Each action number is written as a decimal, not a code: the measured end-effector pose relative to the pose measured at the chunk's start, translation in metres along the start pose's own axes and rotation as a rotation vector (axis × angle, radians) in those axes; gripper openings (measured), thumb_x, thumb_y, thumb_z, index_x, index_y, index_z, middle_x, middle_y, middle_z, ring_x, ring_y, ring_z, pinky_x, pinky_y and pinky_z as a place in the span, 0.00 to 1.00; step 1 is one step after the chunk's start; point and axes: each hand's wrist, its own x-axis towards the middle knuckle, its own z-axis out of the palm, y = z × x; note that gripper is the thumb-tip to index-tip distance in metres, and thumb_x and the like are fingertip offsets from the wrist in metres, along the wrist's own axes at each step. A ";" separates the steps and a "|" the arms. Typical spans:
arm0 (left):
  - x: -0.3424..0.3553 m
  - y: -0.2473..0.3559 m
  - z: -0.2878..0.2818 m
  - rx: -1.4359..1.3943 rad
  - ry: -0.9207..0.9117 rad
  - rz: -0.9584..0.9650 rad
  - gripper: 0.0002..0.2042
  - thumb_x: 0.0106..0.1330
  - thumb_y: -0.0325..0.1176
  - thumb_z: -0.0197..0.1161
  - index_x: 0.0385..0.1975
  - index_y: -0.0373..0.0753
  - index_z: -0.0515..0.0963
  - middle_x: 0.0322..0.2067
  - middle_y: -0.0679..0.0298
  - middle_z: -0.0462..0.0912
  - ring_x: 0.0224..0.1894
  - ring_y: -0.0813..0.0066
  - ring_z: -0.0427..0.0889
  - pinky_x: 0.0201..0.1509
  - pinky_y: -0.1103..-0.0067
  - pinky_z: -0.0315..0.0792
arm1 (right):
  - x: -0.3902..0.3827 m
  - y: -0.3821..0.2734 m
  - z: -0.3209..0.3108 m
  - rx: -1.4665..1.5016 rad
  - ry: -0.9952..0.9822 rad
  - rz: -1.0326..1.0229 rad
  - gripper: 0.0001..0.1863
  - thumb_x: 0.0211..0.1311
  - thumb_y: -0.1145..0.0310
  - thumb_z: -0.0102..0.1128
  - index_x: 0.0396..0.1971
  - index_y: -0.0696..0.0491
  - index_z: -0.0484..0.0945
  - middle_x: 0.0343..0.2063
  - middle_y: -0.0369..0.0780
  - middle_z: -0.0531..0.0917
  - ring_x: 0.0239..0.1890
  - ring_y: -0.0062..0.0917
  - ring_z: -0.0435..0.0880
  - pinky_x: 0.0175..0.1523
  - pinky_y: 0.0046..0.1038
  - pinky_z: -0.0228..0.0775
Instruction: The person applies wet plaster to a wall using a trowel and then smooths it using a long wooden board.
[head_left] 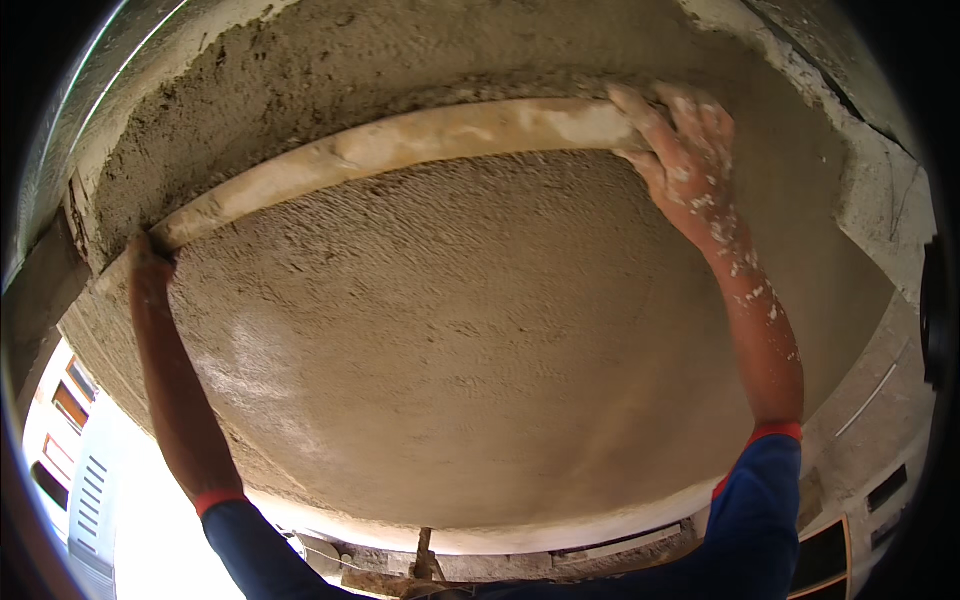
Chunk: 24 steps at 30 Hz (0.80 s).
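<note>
A long, pale screed board (400,142) lies across the wet grey mortar (450,330), looking bowed through the lens. My right hand (690,150), spotted with bits of plaster, grips its right end with the fingers over the upper edge and the thumb below. At the other end my left hand (150,265) is closed around the board; its fingers are partly hidden. Mortar is heaped in crumbs along the board's upper edge. Below the board the surface is streaked and flatter, while above it the coat looks rougher at the left.
A rough, pale concrete edge (880,190) borders the mortar at the right. Metal sheeting (60,150) and a beam (45,275) stand at the far left. A wooden post (424,553) shows at the bottom, and a building with windows (70,405) at the lower left.
</note>
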 end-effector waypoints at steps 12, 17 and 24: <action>-0.104 -0.073 -0.002 0.095 0.022 -0.118 0.14 0.64 0.43 0.46 0.34 0.40 0.72 0.25 0.62 0.77 0.24 0.71 0.78 0.23 0.75 0.75 | -0.104 0.038 -0.022 0.049 -0.149 -0.020 0.30 0.42 0.68 0.65 0.51 0.40 0.70 0.43 0.36 0.71 0.45 0.31 0.69 0.56 0.45 0.54; -0.183 -0.162 -0.016 0.024 0.047 -0.222 0.12 0.61 0.45 0.52 0.31 0.43 0.74 0.21 0.65 0.75 0.18 0.74 0.74 0.18 0.77 0.70 | -0.203 0.056 -0.026 0.104 -0.187 -0.033 0.28 0.42 0.69 0.65 0.49 0.41 0.72 0.44 0.38 0.70 0.45 0.32 0.69 0.60 0.49 0.51; -0.210 -0.223 -0.069 -0.107 0.049 -0.307 0.11 0.60 0.44 0.54 0.33 0.45 0.73 0.21 0.67 0.72 0.20 0.76 0.72 0.20 0.78 0.69 | -0.251 0.058 -0.020 0.206 -0.215 -0.118 0.34 0.35 0.77 0.68 0.49 0.46 0.68 0.50 0.44 0.65 0.55 0.39 0.63 0.60 0.54 0.49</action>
